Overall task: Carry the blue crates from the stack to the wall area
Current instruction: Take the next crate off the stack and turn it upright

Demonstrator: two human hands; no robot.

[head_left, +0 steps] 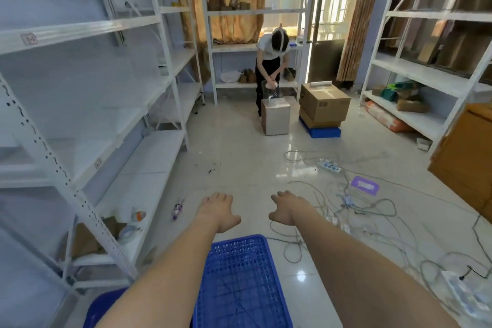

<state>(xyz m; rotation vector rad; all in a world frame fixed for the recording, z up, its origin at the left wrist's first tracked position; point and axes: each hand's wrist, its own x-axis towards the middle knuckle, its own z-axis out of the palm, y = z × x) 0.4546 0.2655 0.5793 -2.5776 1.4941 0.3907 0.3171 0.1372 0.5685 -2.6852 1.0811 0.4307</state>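
Observation:
A blue perforated crate (241,282) lies on the floor right below me, between my forearms. Part of a second blue crate (102,309) shows at the bottom left, beneath my left arm. My left hand (218,212) and my right hand (285,209) reach forward above the floor, past the crate's far edge, palms down with the fingers relaxed. Neither hand holds or touches anything. Another blue crate (323,131) sits far ahead under stacked cardboard boxes (323,106).
White metal shelving (111,120) lines the left side, more racks stand at the back and right. A person (269,72) bends over a wrapped box (275,117) ahead. Cables and a power strip (328,165) sprawl over the floor at right. A small bottle (177,211) lies near the left shelf.

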